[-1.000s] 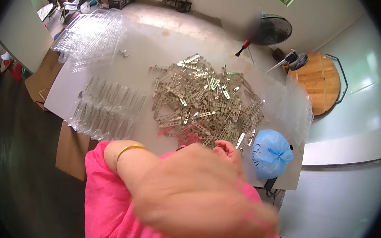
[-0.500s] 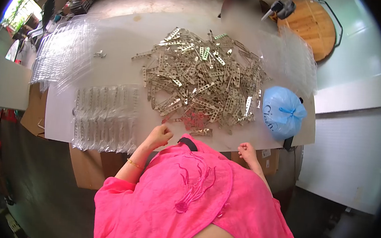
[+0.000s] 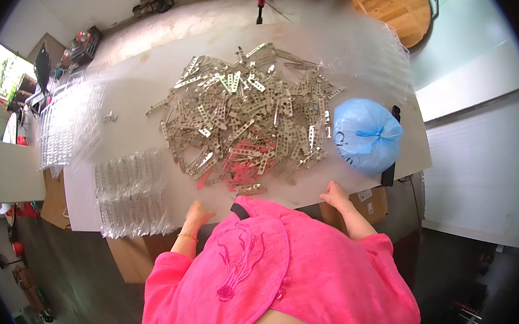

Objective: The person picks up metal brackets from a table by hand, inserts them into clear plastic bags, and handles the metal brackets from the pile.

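Observation:
My left hand point(image 3: 198, 214) is at the front edge of the table, its thumb spread toward the right and nothing visible in it. My right hand point(image 3: 336, 196) is at the same edge farther right, thumb apart from the fingers, also without a visible object. The other fingers of both hands show only partly. Beyond them lies a big heap of perforated metal strips point(image 3: 251, 109). Several red strips point(image 3: 244, 164) sit at its near side, closest to my hands. A small bundle of metal strips point(image 3: 251, 190) rests near the edge between my hands.
Clear-plastic packs point(image 3: 132, 194) lie at the table's left front, with clear plastic trays point(image 3: 71, 117) behind. A tied blue plastic bag point(image 3: 368, 137) stands at right, beside a black object point(image 3: 388, 172). More clear plastic point(image 3: 371, 55) is at the back right. Cardboard boxes point(image 3: 369, 207) stand below.
My view has turned, so the table appears tilted. My hands have gone from loosely curled to thumbs spread at the table edge. The right hand is nearer the blue bag.

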`<state>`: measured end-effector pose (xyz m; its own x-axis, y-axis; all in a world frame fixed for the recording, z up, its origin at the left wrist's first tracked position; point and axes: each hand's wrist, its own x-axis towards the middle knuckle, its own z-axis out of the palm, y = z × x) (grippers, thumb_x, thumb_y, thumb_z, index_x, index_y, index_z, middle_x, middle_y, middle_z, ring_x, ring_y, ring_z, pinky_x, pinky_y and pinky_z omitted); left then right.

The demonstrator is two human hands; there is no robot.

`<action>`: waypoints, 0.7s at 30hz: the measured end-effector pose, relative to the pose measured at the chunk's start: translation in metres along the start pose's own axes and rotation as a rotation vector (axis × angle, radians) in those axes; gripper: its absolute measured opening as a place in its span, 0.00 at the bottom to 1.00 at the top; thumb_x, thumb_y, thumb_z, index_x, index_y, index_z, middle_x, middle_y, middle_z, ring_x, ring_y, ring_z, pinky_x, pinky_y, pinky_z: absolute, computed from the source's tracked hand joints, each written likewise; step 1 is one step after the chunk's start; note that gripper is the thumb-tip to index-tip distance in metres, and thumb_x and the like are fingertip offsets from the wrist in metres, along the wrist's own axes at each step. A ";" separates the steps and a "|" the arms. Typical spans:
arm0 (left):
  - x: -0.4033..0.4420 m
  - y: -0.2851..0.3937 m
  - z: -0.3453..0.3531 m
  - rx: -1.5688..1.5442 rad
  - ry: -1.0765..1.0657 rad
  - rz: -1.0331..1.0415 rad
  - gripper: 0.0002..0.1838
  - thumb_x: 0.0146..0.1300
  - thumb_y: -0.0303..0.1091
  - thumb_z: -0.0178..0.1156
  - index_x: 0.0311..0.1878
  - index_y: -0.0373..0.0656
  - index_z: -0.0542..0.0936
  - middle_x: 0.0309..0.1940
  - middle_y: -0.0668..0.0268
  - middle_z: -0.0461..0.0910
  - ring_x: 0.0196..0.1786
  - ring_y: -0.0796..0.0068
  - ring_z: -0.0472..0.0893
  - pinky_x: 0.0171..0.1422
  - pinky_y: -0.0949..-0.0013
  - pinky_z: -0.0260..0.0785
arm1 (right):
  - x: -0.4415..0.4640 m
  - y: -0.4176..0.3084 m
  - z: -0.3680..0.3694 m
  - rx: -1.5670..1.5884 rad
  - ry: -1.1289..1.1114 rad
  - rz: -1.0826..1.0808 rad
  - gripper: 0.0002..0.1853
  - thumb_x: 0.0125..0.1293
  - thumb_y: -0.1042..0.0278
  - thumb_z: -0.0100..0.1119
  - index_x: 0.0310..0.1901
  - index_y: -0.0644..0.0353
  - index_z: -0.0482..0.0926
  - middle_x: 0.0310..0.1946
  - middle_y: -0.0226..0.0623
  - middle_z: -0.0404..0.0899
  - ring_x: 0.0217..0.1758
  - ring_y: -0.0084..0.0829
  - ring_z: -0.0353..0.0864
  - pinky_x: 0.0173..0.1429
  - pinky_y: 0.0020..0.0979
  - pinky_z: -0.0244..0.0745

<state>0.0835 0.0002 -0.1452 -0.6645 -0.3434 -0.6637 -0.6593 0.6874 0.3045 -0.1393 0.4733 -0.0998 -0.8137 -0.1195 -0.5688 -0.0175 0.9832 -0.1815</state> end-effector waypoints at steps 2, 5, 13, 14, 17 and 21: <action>-0.003 0.011 -0.004 -0.027 -0.001 -0.118 0.43 0.43 0.51 0.77 0.58 0.33 0.73 0.55 0.45 0.79 0.60 0.50 0.78 0.62 0.55 0.72 | 0.013 0.014 0.002 -0.029 -0.016 -0.009 0.24 0.48 0.54 0.74 0.42 0.59 0.76 0.41 0.47 0.81 0.50 0.46 0.80 0.53 0.44 0.75; -0.009 0.033 -0.011 -0.031 -0.027 -0.225 0.43 0.42 0.48 0.78 0.58 0.32 0.73 0.55 0.45 0.78 0.60 0.50 0.78 0.63 0.56 0.72 | 0.034 0.038 0.012 0.058 -0.006 -0.086 0.23 0.47 0.55 0.74 0.38 0.60 0.76 0.39 0.48 0.81 0.48 0.48 0.81 0.52 0.43 0.75; -0.001 0.014 0.019 -0.111 0.023 -0.329 0.41 0.45 0.47 0.76 0.58 0.30 0.73 0.56 0.42 0.77 0.61 0.47 0.77 0.64 0.55 0.71 | 0.054 0.041 0.002 0.039 -0.160 -0.158 0.23 0.44 0.53 0.74 0.36 0.62 0.80 0.37 0.49 0.84 0.43 0.48 0.83 0.48 0.43 0.77; 0.001 0.014 0.022 -0.164 -0.022 -0.396 0.41 0.46 0.46 0.75 0.59 0.30 0.72 0.57 0.42 0.77 0.61 0.47 0.77 0.64 0.55 0.71 | 0.053 0.040 -0.002 0.063 -0.143 -0.181 0.23 0.44 0.53 0.74 0.36 0.62 0.80 0.36 0.50 0.84 0.43 0.48 0.83 0.47 0.43 0.77; 0.004 0.010 0.029 -0.241 -0.031 -0.421 0.40 0.48 0.46 0.74 0.59 0.29 0.71 0.57 0.41 0.76 0.63 0.46 0.76 0.65 0.55 0.69 | 0.057 0.035 -0.010 0.007 -0.189 -0.232 0.20 0.46 0.53 0.72 0.32 0.61 0.81 0.32 0.48 0.84 0.39 0.46 0.84 0.45 0.42 0.78; 0.006 0.003 0.035 -0.322 -0.009 -0.405 0.41 0.48 0.44 0.73 0.61 0.29 0.70 0.59 0.40 0.75 0.64 0.45 0.75 0.66 0.55 0.69 | 0.064 0.001 -0.035 -0.061 -0.368 -0.283 0.17 0.51 0.54 0.68 0.31 0.62 0.80 0.28 0.45 0.83 0.34 0.42 0.83 0.41 0.40 0.77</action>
<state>0.0902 0.0226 -0.1719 -0.3312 -0.5351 -0.7772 -0.9390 0.2681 0.2155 -0.2111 0.4714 -0.1085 -0.5119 -0.4144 -0.7525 -0.2524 0.9099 -0.3293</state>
